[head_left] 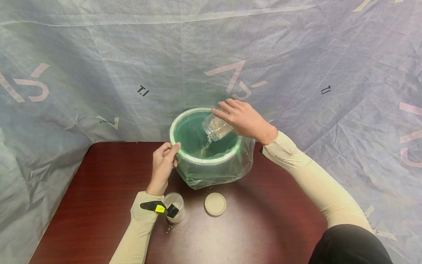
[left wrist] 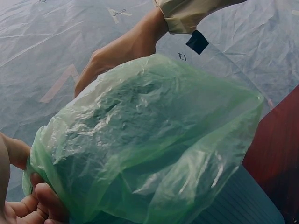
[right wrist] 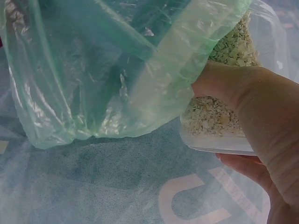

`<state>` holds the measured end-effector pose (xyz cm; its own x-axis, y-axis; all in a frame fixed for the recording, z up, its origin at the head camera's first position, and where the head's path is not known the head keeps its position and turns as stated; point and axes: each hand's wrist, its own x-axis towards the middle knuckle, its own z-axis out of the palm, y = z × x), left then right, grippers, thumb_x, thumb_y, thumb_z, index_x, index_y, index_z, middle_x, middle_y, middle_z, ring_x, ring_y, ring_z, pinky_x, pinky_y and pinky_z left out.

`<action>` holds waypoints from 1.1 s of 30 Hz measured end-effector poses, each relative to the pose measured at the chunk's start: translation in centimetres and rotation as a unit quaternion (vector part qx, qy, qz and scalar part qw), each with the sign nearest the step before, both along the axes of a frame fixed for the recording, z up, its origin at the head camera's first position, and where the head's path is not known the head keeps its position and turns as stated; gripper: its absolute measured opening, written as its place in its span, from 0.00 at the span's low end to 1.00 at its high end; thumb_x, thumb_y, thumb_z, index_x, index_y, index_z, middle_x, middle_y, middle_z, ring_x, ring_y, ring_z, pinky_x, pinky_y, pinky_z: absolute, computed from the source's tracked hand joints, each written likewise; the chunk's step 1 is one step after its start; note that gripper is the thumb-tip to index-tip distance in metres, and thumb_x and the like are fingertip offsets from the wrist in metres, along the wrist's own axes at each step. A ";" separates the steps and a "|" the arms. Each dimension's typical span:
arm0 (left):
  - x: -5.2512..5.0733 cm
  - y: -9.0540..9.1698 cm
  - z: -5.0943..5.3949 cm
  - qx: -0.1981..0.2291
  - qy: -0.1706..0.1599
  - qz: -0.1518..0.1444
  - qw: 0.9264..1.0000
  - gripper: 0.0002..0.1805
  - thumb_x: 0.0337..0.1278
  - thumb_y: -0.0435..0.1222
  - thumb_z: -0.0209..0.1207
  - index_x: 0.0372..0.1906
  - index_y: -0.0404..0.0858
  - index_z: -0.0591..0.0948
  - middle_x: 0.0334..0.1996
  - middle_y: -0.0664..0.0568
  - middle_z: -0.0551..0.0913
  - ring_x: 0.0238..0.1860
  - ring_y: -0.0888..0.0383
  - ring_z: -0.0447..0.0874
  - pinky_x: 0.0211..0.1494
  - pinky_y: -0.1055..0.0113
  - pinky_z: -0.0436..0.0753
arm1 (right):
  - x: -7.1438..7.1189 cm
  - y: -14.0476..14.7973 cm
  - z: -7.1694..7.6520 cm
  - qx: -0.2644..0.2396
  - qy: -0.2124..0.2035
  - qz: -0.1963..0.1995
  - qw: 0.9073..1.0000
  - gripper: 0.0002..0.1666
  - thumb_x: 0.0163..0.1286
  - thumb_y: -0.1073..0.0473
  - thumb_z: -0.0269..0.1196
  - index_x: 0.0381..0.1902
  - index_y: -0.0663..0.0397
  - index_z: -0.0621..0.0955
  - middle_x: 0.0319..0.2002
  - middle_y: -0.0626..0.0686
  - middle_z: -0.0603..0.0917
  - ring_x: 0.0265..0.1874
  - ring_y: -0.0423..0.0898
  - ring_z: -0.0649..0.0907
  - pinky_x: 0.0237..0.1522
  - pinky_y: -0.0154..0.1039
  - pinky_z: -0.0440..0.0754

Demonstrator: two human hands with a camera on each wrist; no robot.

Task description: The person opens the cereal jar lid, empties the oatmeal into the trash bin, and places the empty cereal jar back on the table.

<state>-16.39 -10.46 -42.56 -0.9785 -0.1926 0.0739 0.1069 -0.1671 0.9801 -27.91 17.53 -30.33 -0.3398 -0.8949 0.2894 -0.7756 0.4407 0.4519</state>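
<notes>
My right hand (head_left: 245,119) grips a clear jar (head_left: 217,126) of pale oat-like flakes (right wrist: 212,116), tilted mouth-down over a green bin (head_left: 188,135). Flakes stream from its mouth into the bin. A thin green plastic bag (left wrist: 140,140) lines the bin and folds over its rim, hanging down outside. At the near-left rim, my left hand (head_left: 163,161) pinches the bag's edge between thumb and fingers. The bin's bottom cannot be made out.
A second clear container (head_left: 174,216) with pale contents stands below my left wrist. Right of it lies a round beige lid (head_left: 215,204). Several crumbs dot the dark red table (head_left: 108,190). Grey printed sheeting (head_left: 148,55) hangs behind and at both sides.
</notes>
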 end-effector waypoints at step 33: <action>0.0 0.0 0.1 0.003 -0.006 0.003 1.000 0.15 0.74 0.39 0.66 0.33 0.36 0.77 0.15 0.59 0.72 0.15 0.62 0.67 0.23 0.72 0.66 | 0.2 -0.5 0.3 0.016 -0.009 -0.005 1.000 0.38 0.62 0.74 0.70 0.71 0.54 0.78 0.60 0.63 0.80 0.55 0.62 0.80 0.59 0.55 0.82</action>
<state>-16.34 -10.42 -42.48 -0.9783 -0.1982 0.0607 0.0959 -0.1730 0.9802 -27.73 16.99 -30.02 -0.3529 -0.9002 0.2553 -0.7796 0.4337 0.4518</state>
